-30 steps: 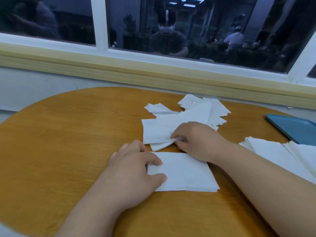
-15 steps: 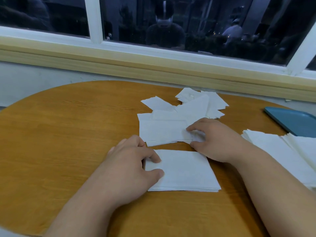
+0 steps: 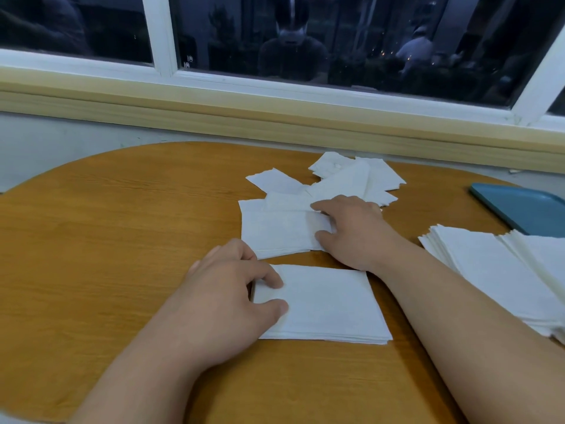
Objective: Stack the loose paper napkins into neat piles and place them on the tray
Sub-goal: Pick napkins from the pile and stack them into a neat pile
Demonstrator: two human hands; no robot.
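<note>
A neat pile of white napkins point(image 3: 330, 304) lies on the wooden table point(image 3: 107, 240) in front of me. My left hand point(image 3: 232, 298) rests on the pile's left edge, thumb and index fingertip on top. Beyond it lie several loose napkins point(image 3: 275, 228), overlapping untidily. My right hand point(image 3: 354, 231) holds the right edge of the nearest loose napkin between thumb and fingers. A blue tray point(image 3: 519, 209) sits at the far right, partly cut off by the frame.
A larger fanned heap of napkins point(image 3: 495, 267) lies at the right, next to my right forearm. The table's far edge meets a wall under a wooden window sill point(image 3: 275, 117). Bare tabletop spreads to the left.
My right hand let go of a pinched napkin corner, slid right and took the right edge of the nearest loose napkin. My left hand stayed on the pile.
</note>
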